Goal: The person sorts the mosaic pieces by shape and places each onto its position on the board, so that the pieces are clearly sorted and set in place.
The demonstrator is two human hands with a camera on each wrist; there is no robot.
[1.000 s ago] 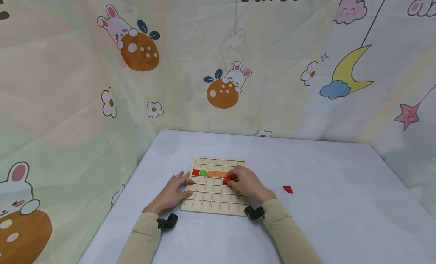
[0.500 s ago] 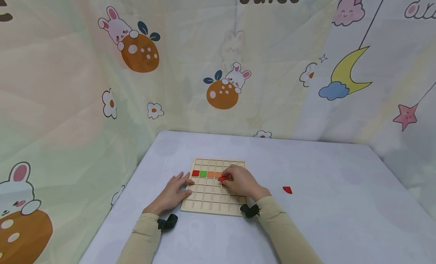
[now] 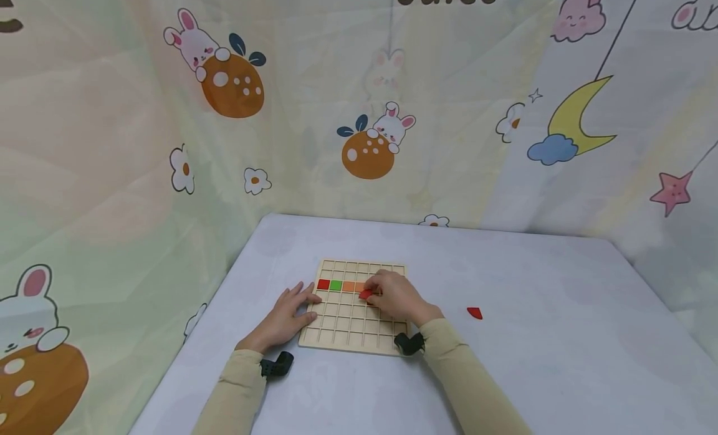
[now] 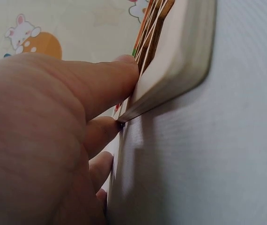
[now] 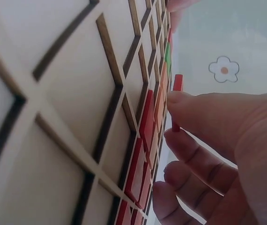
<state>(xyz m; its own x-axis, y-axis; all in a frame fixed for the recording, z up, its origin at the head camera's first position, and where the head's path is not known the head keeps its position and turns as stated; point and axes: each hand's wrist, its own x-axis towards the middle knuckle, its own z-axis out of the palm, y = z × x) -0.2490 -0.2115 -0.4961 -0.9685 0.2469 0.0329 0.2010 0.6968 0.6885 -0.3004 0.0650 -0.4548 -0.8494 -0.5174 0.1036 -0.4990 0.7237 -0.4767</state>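
Observation:
A wooden grid board (image 3: 344, 335) lies on the table. My left hand (image 3: 287, 316) rests at its left edge with fingers spread; in the left wrist view the thumb (image 4: 110, 82) touches the board's side. Over the board's right half, my right hand (image 3: 399, 296) pinches a small red piece (image 3: 365, 294) between thumb and finger. That piece stands edge-on to the right wrist view, just off the grid. Along one row sit a red tile (image 3: 323, 285), a green tile (image 3: 335, 285) and orange tiles (image 3: 349, 286). Several red tiles (image 5: 134, 168) sit in cells beneath my right hand, mostly hidden in the head view.
A loose red piece with one curved side (image 3: 474, 313) lies on the white tabletop (image 3: 550, 348), right of the board. Behind the table hangs a printed cloth backdrop (image 3: 303, 80). Each wrist wears a black camera (image 3: 277, 364).
My right hand has moved a little left across the board with the red piece pinched in it, then nearly stopped. The left hand has stayed put.

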